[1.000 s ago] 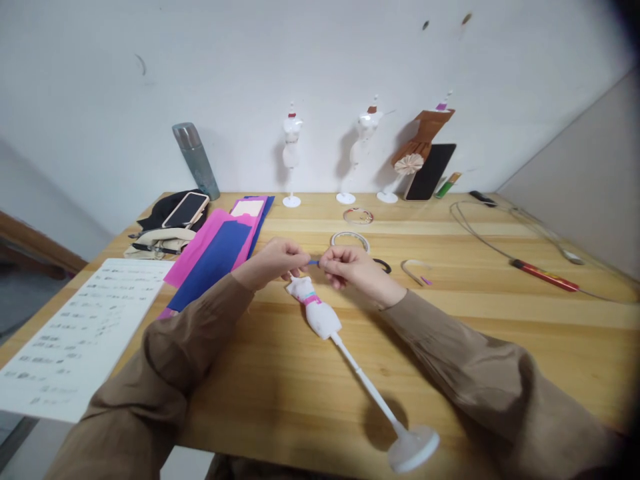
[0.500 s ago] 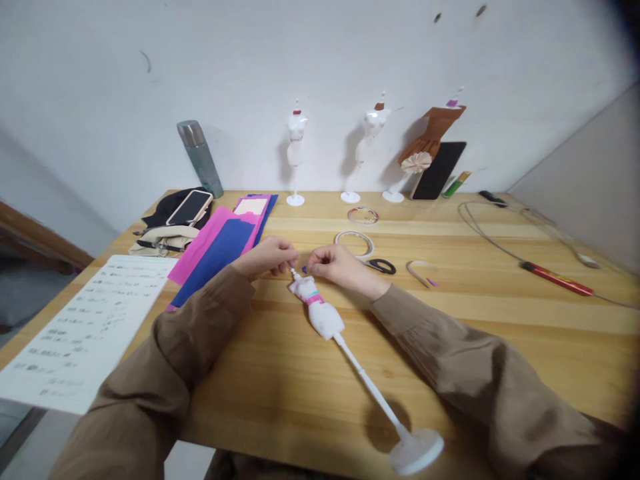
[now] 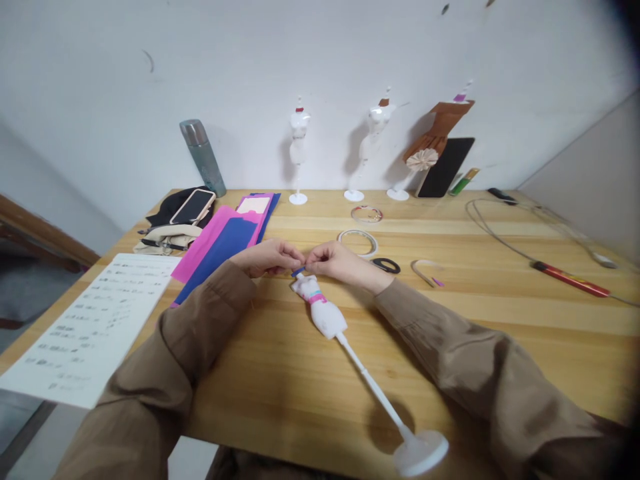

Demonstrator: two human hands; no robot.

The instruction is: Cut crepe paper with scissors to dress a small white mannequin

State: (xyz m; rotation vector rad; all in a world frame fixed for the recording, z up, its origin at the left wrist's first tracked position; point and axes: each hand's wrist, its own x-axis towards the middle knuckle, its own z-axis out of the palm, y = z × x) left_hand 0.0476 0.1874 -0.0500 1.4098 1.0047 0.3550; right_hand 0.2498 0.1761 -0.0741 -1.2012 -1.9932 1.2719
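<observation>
A small white dress-form mannequin [image 3: 329, 319] lies slanted on the table, its neck toward my hands and its round base near the front edge. Pink and light-blue bands circle its chest and waist. A short dark-blue strip [image 3: 298, 272] crosses the neck. My left hand [image 3: 274, 256] is closed in a pinch at the strip's left side. From the right, my right hand [image 3: 334, 261] pinches the same strip, its fingertips almost touching the left ones. The neck's tip is hidden behind the fingers.
Three mannequins stand by the wall, one in a brown dress [image 3: 440, 130]. Tape rolls [image 3: 373, 243] and black-handled scissors [image 3: 386, 265] lie beyond my right hand. Pink and blue sheets [image 3: 215, 257], a phone [image 3: 194, 207] and a written page [image 3: 95, 320] are left. A red tool [image 3: 570, 279] lies right.
My right hand has moved left to meet my left hand, bringing the blue strip onto the mannequin's neck. The whole view has shifted slightly.
</observation>
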